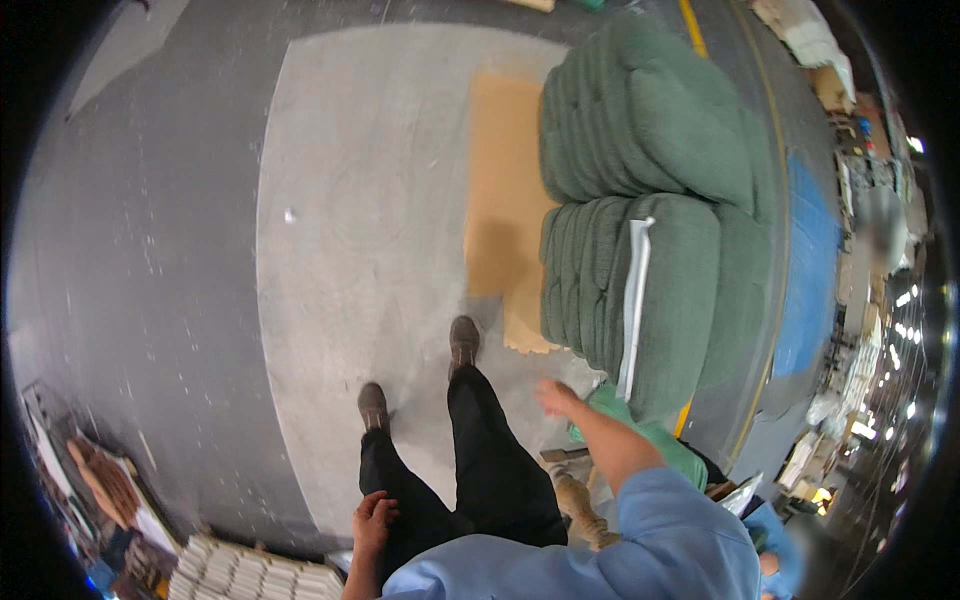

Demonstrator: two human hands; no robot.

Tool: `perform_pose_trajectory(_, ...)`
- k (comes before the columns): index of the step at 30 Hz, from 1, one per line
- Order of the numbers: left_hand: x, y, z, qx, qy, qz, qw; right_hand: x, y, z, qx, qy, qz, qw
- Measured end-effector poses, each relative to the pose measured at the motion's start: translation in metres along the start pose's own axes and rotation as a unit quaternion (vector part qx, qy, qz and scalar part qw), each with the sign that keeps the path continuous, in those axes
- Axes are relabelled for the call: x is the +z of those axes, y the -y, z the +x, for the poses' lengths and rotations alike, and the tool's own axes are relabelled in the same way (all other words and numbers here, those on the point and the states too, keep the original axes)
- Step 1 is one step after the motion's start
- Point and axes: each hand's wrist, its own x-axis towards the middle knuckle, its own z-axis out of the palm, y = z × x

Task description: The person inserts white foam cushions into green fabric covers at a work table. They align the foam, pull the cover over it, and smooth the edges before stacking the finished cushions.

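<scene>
My left hand [375, 517] hangs beside my left thigh with its fingers loosely curled and apart, and it holds nothing. My right hand [556, 397] is out to the right, over the floor near the lower end of a stack of green ribbed cushions [680, 300]. Motion smears its fingers, and I see nothing in its grasp. A second, similar stack of green cushions [650, 120] stands just beyond. Across the nearer stack lies a long, thin white strip [634, 300]. Green fabric [650, 435] bunches below that stack, close to my right forearm.
Flat tan cardboard [500, 180] lies on the floor left of the stacks. A blue sheet [805, 270] spreads beyond them, past a yellow floor line [775, 330]. White stacked pieces [250, 575] sit at lower left. Another person in blue [772, 545] is at lower right.
</scene>
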Motion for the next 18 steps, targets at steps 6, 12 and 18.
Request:
perform_pose_trajectory(6,-0.095,-0.049,-0.010,0.068,0.089,-0.060,0.992,0.172,-0.056,-0.154,0.106,0.061,0.293,0.948)
perform_pose_trajectory(12,-0.192,-0.093,-0.030,0.008,-0.002,0.293,0.956,0.394,-0.095,-0.268,-0.137,-0.143,0.478,0.856)
perform_pose_trajectory(18,-0.177,-0.149,-0.045,0.029,-0.022,0.397,0.917,0.525,-0.107,-0.293,-0.033,-0.243,0.498,0.832)
